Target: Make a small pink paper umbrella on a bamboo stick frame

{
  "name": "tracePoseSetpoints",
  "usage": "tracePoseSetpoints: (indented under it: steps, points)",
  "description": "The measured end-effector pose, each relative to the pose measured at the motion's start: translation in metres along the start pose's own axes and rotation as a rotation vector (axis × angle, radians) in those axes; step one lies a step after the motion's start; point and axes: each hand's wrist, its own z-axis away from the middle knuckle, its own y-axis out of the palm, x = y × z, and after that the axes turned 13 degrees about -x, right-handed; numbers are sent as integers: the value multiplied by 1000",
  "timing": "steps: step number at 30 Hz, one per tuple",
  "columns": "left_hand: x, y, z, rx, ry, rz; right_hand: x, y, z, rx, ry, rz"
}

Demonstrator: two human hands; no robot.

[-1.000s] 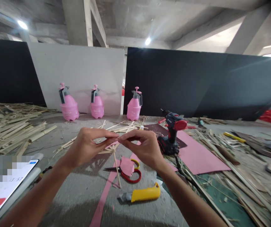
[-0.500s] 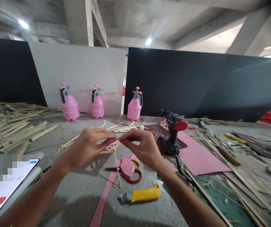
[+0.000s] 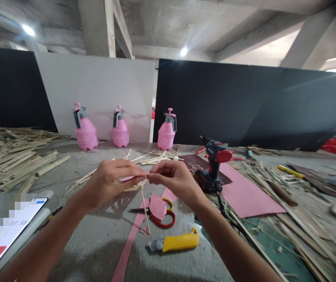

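Both hands closed: left hand (image 3: 111, 184) pinching a pink paper strip (image 3: 128, 178), right hand (image 3: 175, 179) with fingertips (image 3: 152, 175) on its end. Bamboo splint frame (image 3: 137, 187) sits right under the pinch, long stick (image 3: 145, 211) hanging down from it. Yellow utility knife (image 3: 179, 242) closest to me, then red-handled scissors (image 3: 163, 221) under pink paper scrap (image 3: 158, 206), cordless drill (image 3: 212, 166), pink spray bottles (image 3: 120, 133) farthest.
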Motion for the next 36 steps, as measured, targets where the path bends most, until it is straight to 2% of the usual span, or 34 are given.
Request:
tracePoseSetpoints:
  steps: [9,15,19,23,30,36]
  points:
    - [1,-2,3,70,85,-53,-2,0,-1,43,50,-8]
    - [2,0,4,86,77,-61,-3,0,-3,63,41,5]
    - [4,2,5,87,66,-78,-3,0,-2,29,21,9]
    - [5,4,5,56,25,-27,-4,2,-1,8,-19,18]
    - [4,4,2,102,-189,44,-5,1,-1,-5,-61,73]
    - [4,2,3,101,-190,68,-2,3,1,-5,-173,137]
